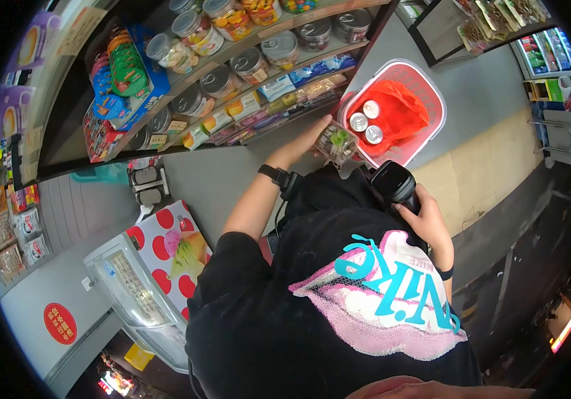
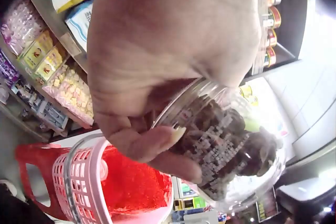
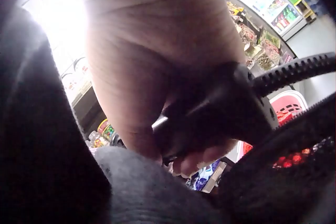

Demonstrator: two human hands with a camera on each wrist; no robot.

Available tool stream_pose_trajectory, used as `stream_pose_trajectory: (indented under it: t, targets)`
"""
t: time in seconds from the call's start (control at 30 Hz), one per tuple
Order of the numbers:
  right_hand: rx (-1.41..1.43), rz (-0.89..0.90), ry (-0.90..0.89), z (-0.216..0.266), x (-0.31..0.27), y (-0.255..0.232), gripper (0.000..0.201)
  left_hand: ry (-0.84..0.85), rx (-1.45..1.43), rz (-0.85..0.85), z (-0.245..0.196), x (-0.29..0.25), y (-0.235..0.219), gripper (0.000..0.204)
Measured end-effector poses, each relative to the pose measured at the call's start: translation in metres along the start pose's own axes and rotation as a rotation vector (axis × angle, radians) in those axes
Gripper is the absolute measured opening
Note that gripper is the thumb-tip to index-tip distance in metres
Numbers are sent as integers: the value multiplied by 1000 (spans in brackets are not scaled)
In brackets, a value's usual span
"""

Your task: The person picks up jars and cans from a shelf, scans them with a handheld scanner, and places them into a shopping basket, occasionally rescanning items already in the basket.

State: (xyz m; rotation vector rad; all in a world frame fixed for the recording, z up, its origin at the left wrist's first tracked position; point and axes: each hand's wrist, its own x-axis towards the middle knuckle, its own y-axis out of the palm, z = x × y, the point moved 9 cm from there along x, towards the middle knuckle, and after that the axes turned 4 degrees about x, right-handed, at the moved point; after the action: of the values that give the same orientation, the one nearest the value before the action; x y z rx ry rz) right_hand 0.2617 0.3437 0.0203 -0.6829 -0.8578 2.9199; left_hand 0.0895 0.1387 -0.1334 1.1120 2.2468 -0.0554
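Note:
My left hand (image 1: 307,141) grips a clear plastic jar (image 1: 339,146) at the near left side of the basket. In the left wrist view the jar (image 2: 226,150) is tilted, with dark brown pieces and a printed white label showing; thumb and fingers wrap its lid end. My right hand (image 1: 428,218) holds a black handheld barcode scanner (image 1: 395,183) by its handle, close in front of my body. In the right wrist view, the fingers curl round the dark scanner grip (image 3: 210,108), where a coiled cord attaches.
A pink basket (image 1: 437,100) lined with a red bag (image 1: 408,113) stands ahead, three cans (image 1: 371,110) inside. Shelves (image 1: 259,40) of jars and packets rise at the left. A glass-topped freezer (image 1: 126,279) stands at lower left, a dark counter (image 1: 518,253) at the right.

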Motion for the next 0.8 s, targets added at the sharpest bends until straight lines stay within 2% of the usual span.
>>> stream_pose_trajectory:
  t: [0.1,0.17,0.23,0.3,0.43,0.53,0.63,0.8]
  targets:
    - [10,-3,-13,6,1,4,33,68,-81,-50,4,-10,-22,62]
    - [-1,8,0,7,3,8,33,130,-49,-171,3,-16,-42,65]
    - [-12,18,11,9,4,11,33,138,-40,-176,4,-18,-50,71]
    - [-3,10,-10,16,4,13,32,189,-51,-287,-1,-24,-64,76]
    - [-47,29,-45,14,9,18,31,195,43,-312,-2,-28,-77,85]
    - [-15,30,-16,19,7,17,30,211,-68,-240,-2,-33,-71,92]
    - [-20,28,-27,18,8,18,30,290,-85,-222,-8,-42,-71,92]
    - [-40,48,-42,16,9,21,31,321,-113,-254,-8,-56,-79,92]
